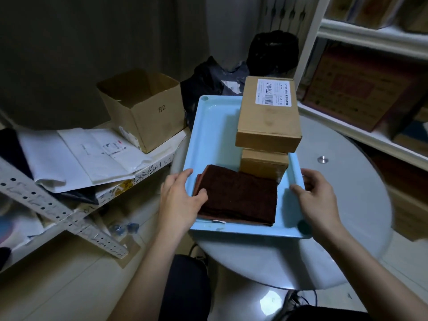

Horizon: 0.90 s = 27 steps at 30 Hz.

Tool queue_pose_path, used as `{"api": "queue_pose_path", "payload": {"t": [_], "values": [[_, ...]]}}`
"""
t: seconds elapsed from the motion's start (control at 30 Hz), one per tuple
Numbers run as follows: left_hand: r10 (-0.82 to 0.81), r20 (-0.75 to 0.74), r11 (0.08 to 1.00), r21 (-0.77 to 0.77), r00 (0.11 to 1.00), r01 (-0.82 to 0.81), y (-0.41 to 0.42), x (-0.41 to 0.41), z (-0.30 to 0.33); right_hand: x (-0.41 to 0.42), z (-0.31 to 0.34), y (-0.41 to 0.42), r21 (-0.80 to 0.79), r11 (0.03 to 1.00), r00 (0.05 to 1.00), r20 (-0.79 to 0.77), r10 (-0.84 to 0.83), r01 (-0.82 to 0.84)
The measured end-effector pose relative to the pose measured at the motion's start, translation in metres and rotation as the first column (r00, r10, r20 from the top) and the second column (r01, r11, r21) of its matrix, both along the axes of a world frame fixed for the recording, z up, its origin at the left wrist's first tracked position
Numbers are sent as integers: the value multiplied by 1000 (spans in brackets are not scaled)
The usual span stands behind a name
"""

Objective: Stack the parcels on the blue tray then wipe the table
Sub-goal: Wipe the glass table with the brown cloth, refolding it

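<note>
Both bare forearms are reaching up from the bottom of the view toward a shallow light-blue rectangular plastic tray (215,126) that is sitting on a round grey-white table (347,205). The left hand (179,200) is gripping the tray's left rim near the front corner, with fingers curling over the outer edge and the thumb lying inside, touching the folded dark-brown terry cloth (240,195). The right hand (317,198) is gripping the right rim in the same way, fingers wrapping the outside wall and the thumb pointing inward over the tray floor.

That brown cloth is lying flat in the front half of the tray, its near edge just beside the front wall. Behind it, on the tray's right side, two plain brown cardboard parcels are standing stacked: the smaller lower parcel (264,165) is resting on the tray floor, touching the cloth's far edge, and the longer upper parcel (268,117) is lying on top of it, overhanging toward the back, with a white printed shipping label (274,91) on its top face.

To the left of the tray, an open empty-looking cardboard box (143,107) is standing on a cluttered white shelf (159,158), beside white plastic mailer bags (81,154). Dark plastic bags (271,52) are bunching up behind the tray.
</note>
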<state>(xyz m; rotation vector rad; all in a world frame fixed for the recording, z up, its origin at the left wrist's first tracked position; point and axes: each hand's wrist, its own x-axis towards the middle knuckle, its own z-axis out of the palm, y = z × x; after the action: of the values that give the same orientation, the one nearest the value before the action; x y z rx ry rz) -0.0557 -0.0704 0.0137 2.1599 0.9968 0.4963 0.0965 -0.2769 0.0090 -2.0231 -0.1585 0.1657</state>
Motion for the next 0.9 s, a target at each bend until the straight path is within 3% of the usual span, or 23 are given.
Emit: {"api": "queue_pose_path", "payload": {"t": [0.37, 0.67, 0.73, 0.8, 0.9], "values": [[-135, 6, 989, -53, 991, 136, -66, 44, -14, 14, -13, -84, -38, 990, 990, -23, -139, 138], [-144, -46, 989, -17, 988, 144, -69, 46, -27, 11, -22, -89, -81, 988, 989, -63, -137, 132], [-150, -91, 986, 56, 985, 155, -71, 44, -26, 12, -19, -91, -91, 990, 990, -86, -115, 107], [-145, -142, 951, 255, 979, 177, -76, 40, -25, 9, -14, -95, -101, 991, 988, -122, -97, 85], [-264, -45, 861, 440, 964, 256, -90, 34, -22, 2, -6, -107, -134, 985, 992, -54, -114, 106]]}}
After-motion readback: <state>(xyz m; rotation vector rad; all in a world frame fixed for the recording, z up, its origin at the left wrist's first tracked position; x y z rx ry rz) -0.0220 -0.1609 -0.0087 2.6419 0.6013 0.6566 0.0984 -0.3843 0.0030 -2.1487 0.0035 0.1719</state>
